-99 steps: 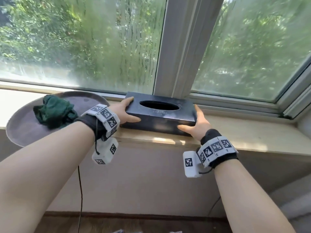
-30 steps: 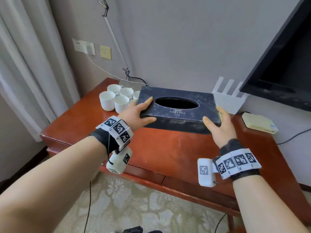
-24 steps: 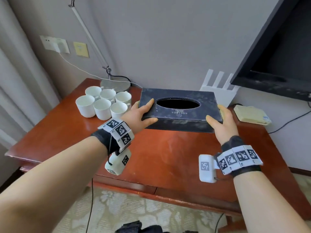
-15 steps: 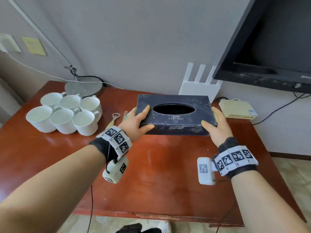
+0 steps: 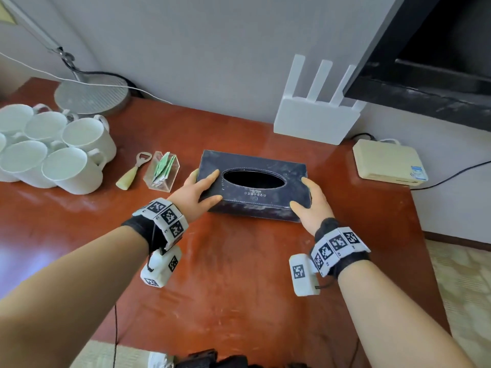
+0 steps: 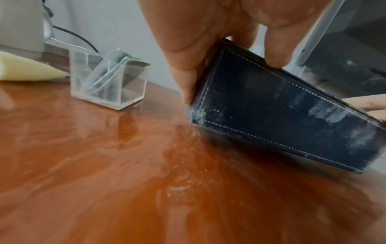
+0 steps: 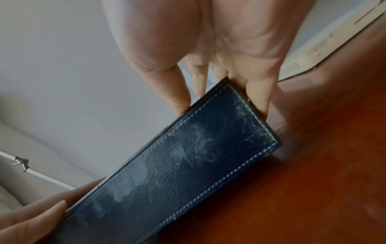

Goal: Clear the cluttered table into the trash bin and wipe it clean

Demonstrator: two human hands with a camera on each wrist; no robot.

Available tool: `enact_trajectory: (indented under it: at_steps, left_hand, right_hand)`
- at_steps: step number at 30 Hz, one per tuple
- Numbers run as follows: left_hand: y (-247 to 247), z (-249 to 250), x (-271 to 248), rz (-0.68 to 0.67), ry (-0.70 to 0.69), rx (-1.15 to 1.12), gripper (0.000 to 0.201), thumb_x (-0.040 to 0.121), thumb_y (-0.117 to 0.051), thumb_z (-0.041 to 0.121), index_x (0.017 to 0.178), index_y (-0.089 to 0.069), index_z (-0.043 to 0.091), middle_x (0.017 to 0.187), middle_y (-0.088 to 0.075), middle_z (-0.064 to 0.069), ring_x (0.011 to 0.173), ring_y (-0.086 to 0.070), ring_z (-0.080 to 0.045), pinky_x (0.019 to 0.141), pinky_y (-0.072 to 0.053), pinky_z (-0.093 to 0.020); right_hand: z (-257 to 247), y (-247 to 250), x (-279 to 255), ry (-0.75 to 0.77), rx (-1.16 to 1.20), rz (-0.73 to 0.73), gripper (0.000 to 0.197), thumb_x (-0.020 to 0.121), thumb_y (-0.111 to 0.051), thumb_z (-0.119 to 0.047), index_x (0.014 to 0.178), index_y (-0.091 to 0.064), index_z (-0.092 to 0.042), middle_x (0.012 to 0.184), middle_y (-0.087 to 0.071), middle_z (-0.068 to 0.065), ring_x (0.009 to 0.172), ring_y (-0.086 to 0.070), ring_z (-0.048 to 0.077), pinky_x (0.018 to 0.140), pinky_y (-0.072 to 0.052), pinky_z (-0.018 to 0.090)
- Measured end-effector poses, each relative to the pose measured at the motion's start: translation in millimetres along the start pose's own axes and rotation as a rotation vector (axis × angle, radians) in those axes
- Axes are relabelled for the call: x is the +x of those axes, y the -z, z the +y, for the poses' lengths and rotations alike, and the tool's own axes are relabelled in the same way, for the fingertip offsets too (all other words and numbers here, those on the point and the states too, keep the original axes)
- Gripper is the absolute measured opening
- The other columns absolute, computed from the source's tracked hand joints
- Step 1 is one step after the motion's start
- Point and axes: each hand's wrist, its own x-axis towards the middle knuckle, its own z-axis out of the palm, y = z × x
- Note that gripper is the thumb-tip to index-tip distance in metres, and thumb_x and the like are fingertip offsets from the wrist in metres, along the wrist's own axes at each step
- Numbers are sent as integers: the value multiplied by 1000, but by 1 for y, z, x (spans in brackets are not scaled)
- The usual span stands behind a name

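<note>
A black leather tissue box (image 5: 292, 171) with an oval hole in its top sits low over the middle of the red-brown table (image 5: 239, 274); whether it rests on the wood I cannot tell. My left hand (image 5: 196, 192) grips its left end, thumb on the front corner and fingers over the top edge. My right hand (image 5: 310, 205) grips the right end. The left wrist view shows the box's scuffed front face (image 6: 282, 118) under the left hand (image 6: 198, 41). In the right wrist view the box (image 7: 177, 173) runs from the right hand (image 7: 208, 41) down to the left hand (image 7: 31, 219).
Several white cups (image 5: 66, 158) cluster at the table's left, by a bottle opener (image 5: 132, 171) and a clear holder of green sachets (image 5: 162, 171). A lamp base (image 5: 93, 96), a white router (image 5: 316, 120) and a beige box (image 5: 388, 163) line the wall. A dark screen (image 5: 438, 49) hangs at upper right.
Both hands carried the tissue box from the window sill to the table and lowered it toward the table's middle. The grip on both ends has stayed the same.
</note>
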Motion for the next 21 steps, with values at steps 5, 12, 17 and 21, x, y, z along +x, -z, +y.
enact_trajectory:
  at_steps: [5, 12, 17, 21]
  left_hand:
    - [1, -7, 13, 6, 27, 46, 64, 94, -51, 30, 148, -18, 31, 152, -17, -2, 138, -28, -19, 110, -23, -26]
    - [6, -3, 14, -15, 63, 110, 63, 96, -47, 33, 148, -13, 35, 154, -12, -2, 139, -25, -20, 109, -23, -26]
    - [14, -5, 15, -69, 74, 224, 64, 94, -45, 41, 148, -11, 38, 156, -11, -1, 138, -29, -23, 110, -30, -34]
    - [30, 1, 2, -29, 70, 293, 61, 96, -43, 37, 149, -13, 31, 157, -9, 0, 142, -22, -21, 112, -24, -34]
  right_hand:
    - [1, -11, 14, 24, -28, -35, 61, 91, -57, -13, 144, -29, -24, 151, -24, 0, 137, -31, 19, 106, -32, 31]
    - [-4, -12, 16, 2, -80, -64, 59, 92, -54, -15, 145, -28, -23, 151, -19, 1, 133, -36, 21, 101, -35, 29]
    - [-14, -12, 11, -45, -185, -92, 59, 94, -51, -17, 147, -24, -20, 152, -17, 6, 131, -38, 26, 102, -36, 33]
    - [-33, -18, -3, -34, -289, -32, 59, 94, -51, -20, 146, -25, -17, 154, -11, 8, 139, -27, 27, 110, -29, 35]
